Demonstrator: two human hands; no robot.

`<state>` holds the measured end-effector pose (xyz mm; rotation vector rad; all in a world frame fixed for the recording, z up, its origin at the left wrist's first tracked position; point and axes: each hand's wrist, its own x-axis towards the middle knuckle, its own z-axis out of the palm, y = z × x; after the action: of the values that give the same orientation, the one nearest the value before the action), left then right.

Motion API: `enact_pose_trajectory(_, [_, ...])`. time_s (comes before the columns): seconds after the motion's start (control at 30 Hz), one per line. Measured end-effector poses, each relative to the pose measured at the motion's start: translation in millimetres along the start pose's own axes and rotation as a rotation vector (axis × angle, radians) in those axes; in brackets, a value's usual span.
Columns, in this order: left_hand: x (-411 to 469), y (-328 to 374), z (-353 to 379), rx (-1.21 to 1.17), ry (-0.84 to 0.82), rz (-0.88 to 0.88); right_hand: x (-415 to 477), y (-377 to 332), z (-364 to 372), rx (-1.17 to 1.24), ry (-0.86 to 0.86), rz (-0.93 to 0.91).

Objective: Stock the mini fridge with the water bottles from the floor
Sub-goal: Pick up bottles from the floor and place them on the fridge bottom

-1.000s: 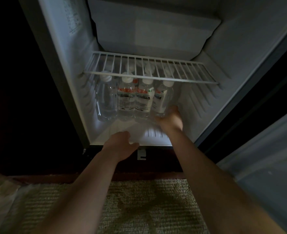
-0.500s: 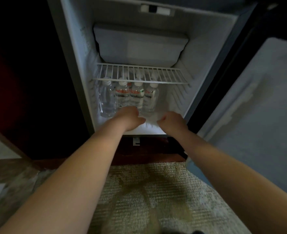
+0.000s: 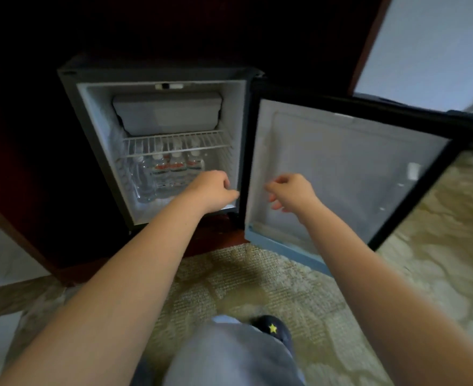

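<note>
The mini fridge (image 3: 96,126) stands open inside a dark cabinet. Several clear water bottles (image 3: 171,174) with white caps and red-banded labels stand upright in a row on its floor, under a white wire shelf (image 3: 174,143). My left hand (image 3: 211,192) hovers in front of the fridge's lower right corner, fingers loosely curled, holding nothing. My right hand (image 3: 292,193) hangs in front of the inner face of the fridge door (image 3: 355,174), fingers apart and empty. Neither hand touches a bottle.
The door swings out to the right, its lower edge just above a beige patterned carpet (image 3: 257,288). A grey freezer box (image 3: 167,112) fills the fridge's top. My knee in grey cloth and a dark shoe with a yellow star (image 3: 272,328) are at the bottom.
Both hands have drawn back out of the fridge and the view has pulled away and up. The whole fridge and its open door now show; the right hand has shifted over to the door.
</note>
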<state>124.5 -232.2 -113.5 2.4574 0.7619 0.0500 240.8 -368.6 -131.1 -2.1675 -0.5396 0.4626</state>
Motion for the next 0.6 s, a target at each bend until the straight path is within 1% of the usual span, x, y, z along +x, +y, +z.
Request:
enact_pose_trajectory(0.1, [-24.5,53.3,13.6,0.040,-0.043,0.095,-36.3,23.9,-40.4,0.084,0.071,0.059])
enact_pose_trajectory(0.23, [-60.2,114.6,47.9,0.092,-0.103,0.196,-86.2,67.9,-85.6,0.137,0.159,0.146])
enact_pose_trajectory(0.37, [-94.8,160.0,99.5,0.149,-0.234,0.297,-135.7,123.6,-121.5,0.215,0.240,0.263])
enact_pose_trajectory(0.5, [-127.1,200.7,155.2,0.182,-0.370,0.377,-186.6,189.8,-148.6,0.250,0.309,0.395])
enact_pose_trajectory(0.6, [-151.1,228.3,203.6,0.210,-0.458,0.422,-225.2,240.1,-160.8,0.234,0.375,0.511])
